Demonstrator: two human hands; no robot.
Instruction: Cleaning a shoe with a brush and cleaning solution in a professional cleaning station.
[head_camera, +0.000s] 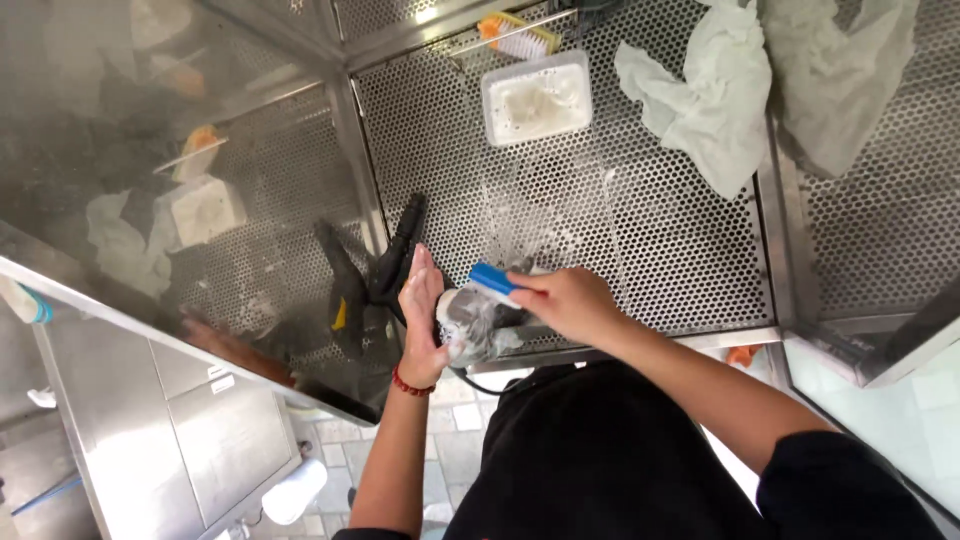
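white tub (536, 97), orange brush (517, 36), crumpled cloths (700, 100) — all on perforated steel counter (640, 240)

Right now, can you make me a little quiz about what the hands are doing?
1. True or false: the right hand holds a blue brush.
2. What colour is the band on the left hand's wrist?
3. The white cloth lies on: A) the perforated metal surface, B) the floor, C) the white tub.

Key:
1. True.
2. Red.
3. A.
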